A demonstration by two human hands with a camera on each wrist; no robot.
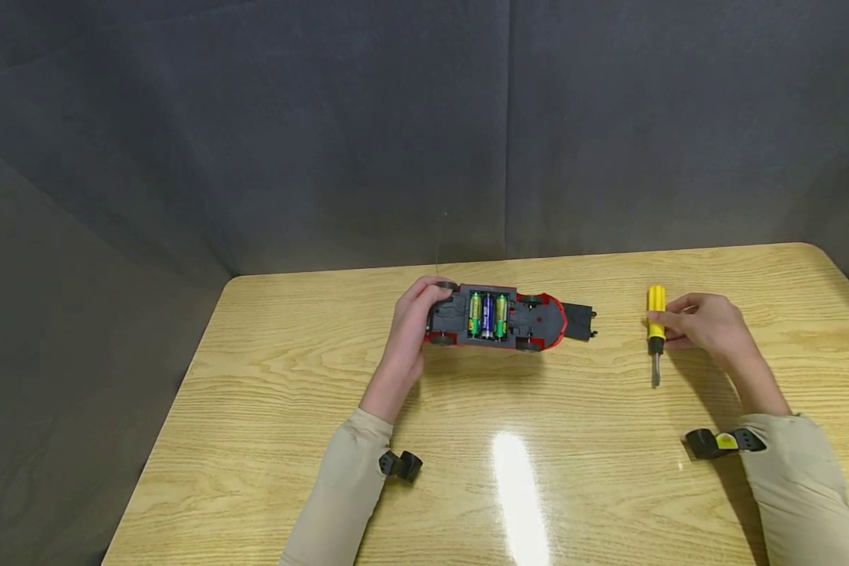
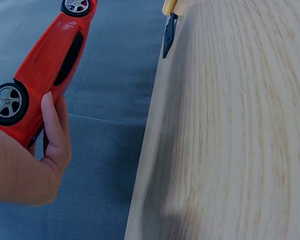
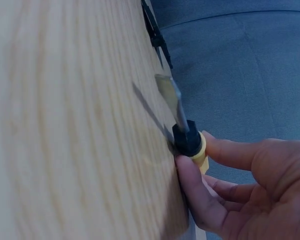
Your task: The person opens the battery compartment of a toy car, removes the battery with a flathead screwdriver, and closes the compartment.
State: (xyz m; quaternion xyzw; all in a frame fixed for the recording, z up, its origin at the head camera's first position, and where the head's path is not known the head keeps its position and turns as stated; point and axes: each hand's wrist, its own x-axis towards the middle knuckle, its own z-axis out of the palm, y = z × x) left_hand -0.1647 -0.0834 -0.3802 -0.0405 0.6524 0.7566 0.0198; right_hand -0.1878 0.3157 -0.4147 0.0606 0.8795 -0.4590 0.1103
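My left hand grips one end of a red toy car, held above the table with its dark underside up in the head view. Its battery compartment lies uncovered, with two green batteries either side of a blue battery. A black battery cover is on the table just past the car's right end. Further right, my right hand pinches a screwdriver by its yellow handle between thumb and fingers. The flat metal blade points toward me in the head view, close over the tabletop.
The light wooden table has a far edge just behind the car and the screwdriver. A dark grey curtain hangs behind it. Each forearm wears a black wrist camera. A thin wire antenna rises by the car's left end.
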